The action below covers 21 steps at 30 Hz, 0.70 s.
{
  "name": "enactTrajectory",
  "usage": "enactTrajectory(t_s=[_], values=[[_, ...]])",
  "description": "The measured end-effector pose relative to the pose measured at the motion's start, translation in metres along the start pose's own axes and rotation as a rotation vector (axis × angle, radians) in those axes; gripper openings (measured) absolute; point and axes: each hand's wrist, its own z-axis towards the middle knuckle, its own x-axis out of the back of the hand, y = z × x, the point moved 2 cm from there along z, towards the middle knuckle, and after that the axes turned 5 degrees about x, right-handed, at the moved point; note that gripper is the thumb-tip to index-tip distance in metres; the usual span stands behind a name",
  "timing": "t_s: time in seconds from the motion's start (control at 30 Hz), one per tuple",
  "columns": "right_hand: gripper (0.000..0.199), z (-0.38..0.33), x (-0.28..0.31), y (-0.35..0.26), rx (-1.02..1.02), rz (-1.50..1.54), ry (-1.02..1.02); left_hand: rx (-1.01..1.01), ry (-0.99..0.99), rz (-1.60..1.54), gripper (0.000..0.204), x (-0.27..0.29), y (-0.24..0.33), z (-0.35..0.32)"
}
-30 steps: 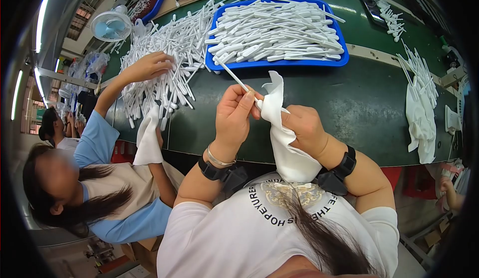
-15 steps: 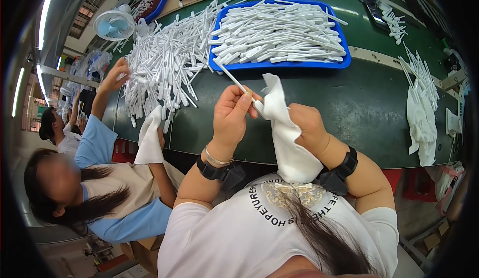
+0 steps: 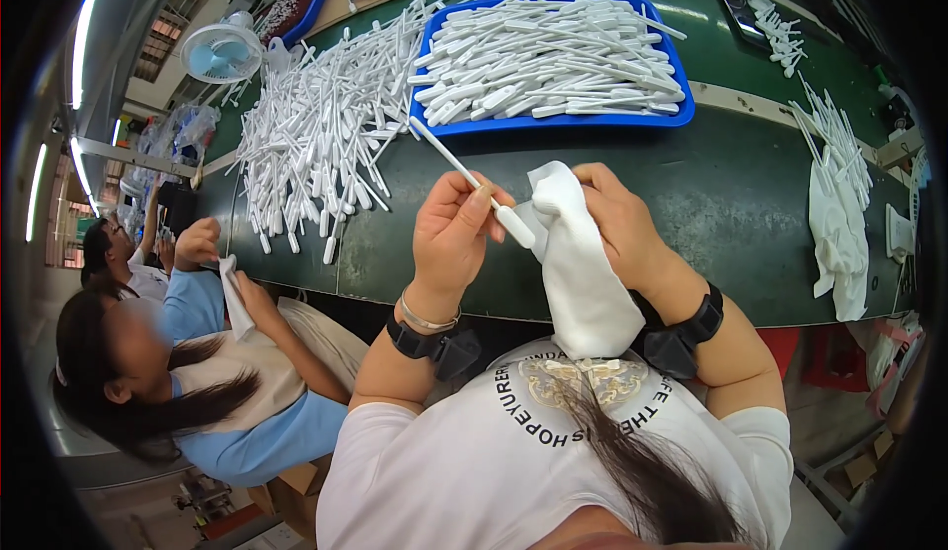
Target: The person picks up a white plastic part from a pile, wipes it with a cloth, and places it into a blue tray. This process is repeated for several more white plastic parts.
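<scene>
My left hand [image 3: 447, 229] is closed in a pinch around the middle of a white plastic stick [image 3: 514, 227]. Its thin end slants up toward the tray, while the thick rounded end points down toward my right hand. In my right hand [image 3: 620, 226], the fingers are closed on a white cloth [image 3: 588, 298], which hangs down against my shirt. The cloth's upper fold lies beside the stick's thick end; whether they touch I cannot tell. Beyond both hands is a blue tray [image 3: 563, 126] heaped with similar white sticks [image 3: 548, 56].
A loose pile of white sticks [image 3: 306, 145] covers the bench at left. More sticks [image 3: 834, 140] and a crumpled white cloth [image 3: 839, 239] lie at far right. A co-worker [image 3: 247, 382] sits close on my left, also holding a cloth. A small fan [image 3: 222, 53] stands behind the pile.
The cloth has come off the stick's thick end, which now shows fully. My right hand has shifted up slightly. The co-worker's raised hand has drawn back from the pile to their cloth.
</scene>
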Motion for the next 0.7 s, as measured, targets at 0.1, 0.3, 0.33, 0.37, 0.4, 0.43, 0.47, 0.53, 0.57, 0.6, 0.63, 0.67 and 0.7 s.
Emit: enactTrajectory(t_s=[0.1,0.3,0.33,0.37,0.4,0.43,0.47,0.53,0.57,0.6,0.63,0.67,0.7], values=[[0.022,-0.002,-0.005,0.007,0.084,0.099,0.044,0.06,-0.036,0.012,0.012,-0.002,-0.011,-0.005],[0.021,-0.007,-0.023,0.009,-0.404,0.713,-0.211,0.028,-0.047,0.069,0.012,-0.004,-0.018,-0.007],[0.021,-0.006,-0.023,0.01,-0.471,0.778,-0.194,0.028,-0.049,0.099,0.012,-0.005,-0.016,-0.007],[0.02,-0.006,-0.023,0.011,-0.538,0.842,-0.175,0.026,-0.052,0.129,0.012,-0.005,-0.014,-0.007],[0.02,-0.004,-0.023,0.012,-0.537,0.842,-0.178,0.025,-0.049,0.129,0.012,-0.005,-0.012,-0.007],[0.018,-0.002,-0.02,0.015,-0.492,0.777,-0.034,0.025,-0.056,0.096,0.012,-0.004,-0.009,-0.006],[0.015,0.0,-0.016,0.018,-0.446,0.71,0.11,0.025,-0.064,0.063,0.012,-0.004,-0.007,-0.005],[0.013,0.001,-0.01,0.02,-0.4,0.643,0.253,0.028,-0.071,0.032,0.012,-0.003,-0.005,-0.007],[0.011,0.006,-0.003,0.018,-0.18,0.434,0.21,0.048,-0.06,0.005,0.012,-0.003,-0.006,-0.007],[0.01,0.009,0.004,0.014,0.037,0.224,0.167,0.068,-0.05,-0.022,0.012,-0.003,-0.007,-0.007],[0.009,0.01,0.009,0.009,0.253,0.012,0.121,0.088,-0.039,-0.049,0.012,-0.003,-0.008,-0.007],[0.009,0.009,0.013,0.009,0.253,0.01,0.122,0.088,-0.041,-0.05,0.012,-0.003,-0.01,-0.006],[0.009,0.008,0.015,0.011,0.128,0.177,-0.024,0.092,-0.038,-0.057,0.012,-0.003,-0.011,-0.006]])
